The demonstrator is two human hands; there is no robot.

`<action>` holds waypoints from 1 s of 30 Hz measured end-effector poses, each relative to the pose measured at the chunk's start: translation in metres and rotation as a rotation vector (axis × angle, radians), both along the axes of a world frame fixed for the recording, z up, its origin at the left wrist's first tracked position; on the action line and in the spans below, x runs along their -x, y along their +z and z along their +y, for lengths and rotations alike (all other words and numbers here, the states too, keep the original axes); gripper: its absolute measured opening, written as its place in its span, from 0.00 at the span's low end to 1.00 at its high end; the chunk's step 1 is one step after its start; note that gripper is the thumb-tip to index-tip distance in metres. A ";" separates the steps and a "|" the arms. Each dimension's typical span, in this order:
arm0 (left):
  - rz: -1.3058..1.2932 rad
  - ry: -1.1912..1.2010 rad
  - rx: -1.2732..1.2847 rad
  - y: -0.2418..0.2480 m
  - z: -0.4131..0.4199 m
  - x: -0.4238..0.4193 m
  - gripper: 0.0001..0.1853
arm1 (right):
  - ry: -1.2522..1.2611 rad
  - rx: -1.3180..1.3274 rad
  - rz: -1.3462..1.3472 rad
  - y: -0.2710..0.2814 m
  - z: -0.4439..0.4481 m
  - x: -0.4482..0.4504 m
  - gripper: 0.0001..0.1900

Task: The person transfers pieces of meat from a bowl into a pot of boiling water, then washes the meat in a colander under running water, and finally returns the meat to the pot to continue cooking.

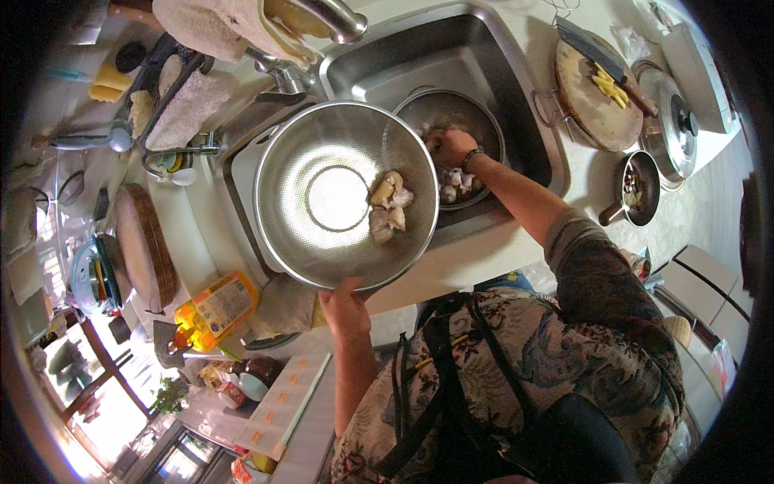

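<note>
My left hand (347, 311) grips the near rim of a large perforated metal colander (302, 254), tilted over the left part of the sink. Several pale pieces of raw meat (390, 209) lie against the colander's right side. My right hand (452, 147) reaches into a round metal basin (465, 106) standing in the sink. More chopped meat pieces (455, 183) rest there, around and below the hand. The right fingers are curled and partly hidden, so whether they hold a piece is unclear.
The stainless steel sink (547, 127) surrounds the basin, with a faucet (284, 75) behind. At right are a round chopping board (574, 103) bearing a cleaver (589, 48) and yellow strips (609, 86), a lidded pot (671, 121) and a small saucepan (649, 199). An oil jug (221, 305) stands left.
</note>
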State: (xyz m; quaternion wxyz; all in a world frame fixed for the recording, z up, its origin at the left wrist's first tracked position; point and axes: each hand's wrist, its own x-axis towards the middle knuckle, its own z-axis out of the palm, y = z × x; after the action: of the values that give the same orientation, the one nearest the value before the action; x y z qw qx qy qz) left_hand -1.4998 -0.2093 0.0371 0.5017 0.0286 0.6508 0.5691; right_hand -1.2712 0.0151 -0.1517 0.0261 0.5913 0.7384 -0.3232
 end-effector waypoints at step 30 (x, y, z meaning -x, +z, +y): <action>0.011 0.008 0.073 0.008 0.003 -0.001 0.21 | 0.125 0.153 -0.066 0.000 -0.015 -0.036 0.56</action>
State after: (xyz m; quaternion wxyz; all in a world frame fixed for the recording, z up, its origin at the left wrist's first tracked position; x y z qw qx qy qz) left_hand -1.4988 -0.2063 0.0452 0.4965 0.0108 0.6739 0.5470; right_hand -1.2353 -0.0002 -0.1515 0.1157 0.5509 0.7457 -0.3565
